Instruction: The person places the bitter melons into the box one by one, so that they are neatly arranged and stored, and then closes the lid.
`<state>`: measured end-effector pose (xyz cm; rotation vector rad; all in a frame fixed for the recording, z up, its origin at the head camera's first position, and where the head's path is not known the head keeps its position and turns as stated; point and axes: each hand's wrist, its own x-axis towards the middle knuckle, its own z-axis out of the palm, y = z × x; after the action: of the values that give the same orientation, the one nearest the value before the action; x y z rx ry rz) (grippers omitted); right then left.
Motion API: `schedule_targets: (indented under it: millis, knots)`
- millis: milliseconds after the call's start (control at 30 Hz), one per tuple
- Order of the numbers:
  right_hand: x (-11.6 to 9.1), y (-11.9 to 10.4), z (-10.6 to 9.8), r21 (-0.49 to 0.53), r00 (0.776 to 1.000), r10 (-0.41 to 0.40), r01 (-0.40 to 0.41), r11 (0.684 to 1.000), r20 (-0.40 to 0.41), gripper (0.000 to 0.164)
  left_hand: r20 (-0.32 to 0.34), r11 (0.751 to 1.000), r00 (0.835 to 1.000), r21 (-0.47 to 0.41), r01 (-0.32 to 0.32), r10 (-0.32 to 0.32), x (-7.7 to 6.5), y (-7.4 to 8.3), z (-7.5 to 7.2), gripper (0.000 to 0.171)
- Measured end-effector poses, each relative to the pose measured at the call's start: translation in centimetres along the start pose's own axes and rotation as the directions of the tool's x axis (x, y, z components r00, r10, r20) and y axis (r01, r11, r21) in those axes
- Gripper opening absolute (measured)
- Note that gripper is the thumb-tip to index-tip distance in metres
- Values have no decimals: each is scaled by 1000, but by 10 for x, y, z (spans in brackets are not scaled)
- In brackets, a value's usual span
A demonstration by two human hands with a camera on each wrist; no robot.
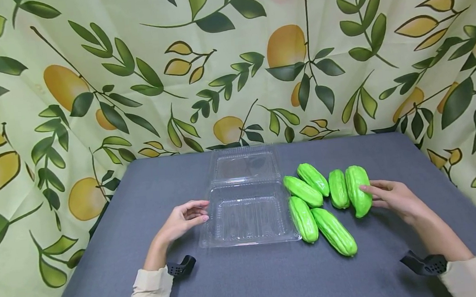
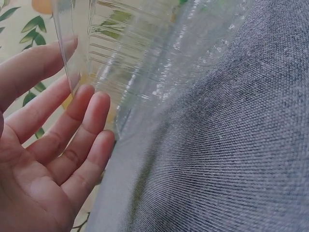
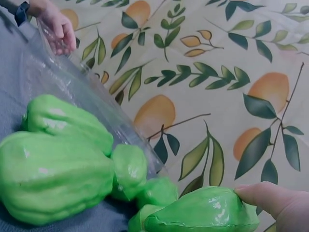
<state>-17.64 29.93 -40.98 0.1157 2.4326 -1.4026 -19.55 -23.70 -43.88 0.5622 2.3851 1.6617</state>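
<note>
Pinches the rightmost green gourd (image 1: 356, 185) between thumb and fingers of the right hand (image 1: 399, 198), gripping from the outer side, probably because of the five other gourds (image 1: 334, 231) bunched between there and the clear container (image 1: 249, 219). Hard to tell whether lifted off the grey table (image 1: 242, 282). Rests the left hand (image 1: 181, 222) at the container's left edge, with fingers loosely bent and slightly apart, clamped on nothing, apparently to steady such light plastic, spread open with lid (image 1: 246, 167) folded back.
</note>
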Motion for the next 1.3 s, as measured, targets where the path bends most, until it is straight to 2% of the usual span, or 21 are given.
schedule_targets:
  millis: [1300]
  knots:
    - [0,-35,59,102,991,-60,48,994,121,78,-4,1000,1000,-5,-9,9,1,-1,1,45]
